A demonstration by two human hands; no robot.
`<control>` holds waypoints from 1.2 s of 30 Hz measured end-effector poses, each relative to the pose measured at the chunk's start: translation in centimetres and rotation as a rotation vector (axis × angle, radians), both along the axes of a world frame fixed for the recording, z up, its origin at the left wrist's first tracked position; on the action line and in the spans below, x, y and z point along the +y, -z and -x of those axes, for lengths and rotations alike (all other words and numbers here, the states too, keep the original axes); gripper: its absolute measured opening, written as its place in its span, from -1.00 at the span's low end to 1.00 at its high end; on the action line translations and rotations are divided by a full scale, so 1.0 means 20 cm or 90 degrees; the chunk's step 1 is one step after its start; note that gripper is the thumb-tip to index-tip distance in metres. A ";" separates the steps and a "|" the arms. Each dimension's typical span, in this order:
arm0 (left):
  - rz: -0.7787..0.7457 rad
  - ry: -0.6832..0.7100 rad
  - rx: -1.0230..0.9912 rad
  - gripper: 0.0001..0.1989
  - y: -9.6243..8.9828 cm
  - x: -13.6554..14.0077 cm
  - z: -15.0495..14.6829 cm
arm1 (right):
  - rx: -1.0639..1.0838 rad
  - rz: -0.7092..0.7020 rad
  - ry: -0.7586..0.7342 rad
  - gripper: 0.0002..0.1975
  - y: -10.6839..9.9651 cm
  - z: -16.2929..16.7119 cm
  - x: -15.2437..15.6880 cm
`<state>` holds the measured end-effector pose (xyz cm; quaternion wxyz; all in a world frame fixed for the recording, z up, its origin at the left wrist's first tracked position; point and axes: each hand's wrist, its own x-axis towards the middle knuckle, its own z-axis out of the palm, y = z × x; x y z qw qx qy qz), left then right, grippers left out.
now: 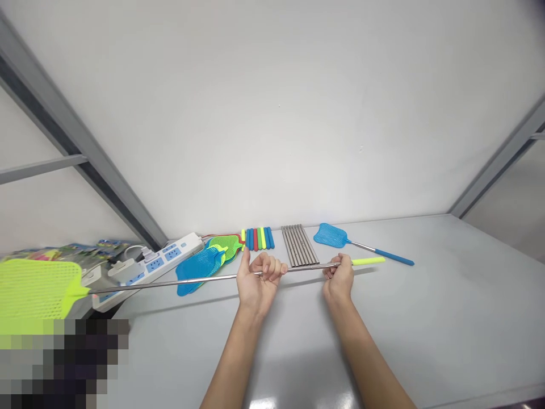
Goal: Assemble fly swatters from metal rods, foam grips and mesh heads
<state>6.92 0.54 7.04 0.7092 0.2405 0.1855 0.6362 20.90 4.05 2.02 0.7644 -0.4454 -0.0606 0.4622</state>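
Observation:
A yellow-green fly swatter (40,289) with a long, extended metal rod spans from the far left to the centre right, held above the table. My left hand (258,284), palm up, has its fingers curled round the middle of the rod. Close to the yellow grip, my right hand (339,278) is closed on the rod's other end. Behind my hands lie a row of metal rods (299,245) and a row of coloured handle grips (259,238). Blue swatter heads (198,267) and a green swatter head (225,245) overlap to the left.
A complete blue fly swatter (332,235) lies at the back right on the grey table (447,307). A white power strip (170,255) with plugs lies at the left, near plastic-wrapped items (72,250). The wall rises behind. A pixelated patch covers the lower left.

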 end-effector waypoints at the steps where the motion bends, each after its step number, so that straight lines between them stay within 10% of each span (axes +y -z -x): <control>1: 0.000 -0.001 0.002 -0.45 0.00 0.00 0.00 | 0.000 0.002 0.004 -0.77 0.00 -0.01 0.00; 36: 0.033 -0.064 0.019 -0.48 -0.04 -0.01 0.10 | 0.037 -0.012 -0.005 -0.73 0.02 -0.11 0.05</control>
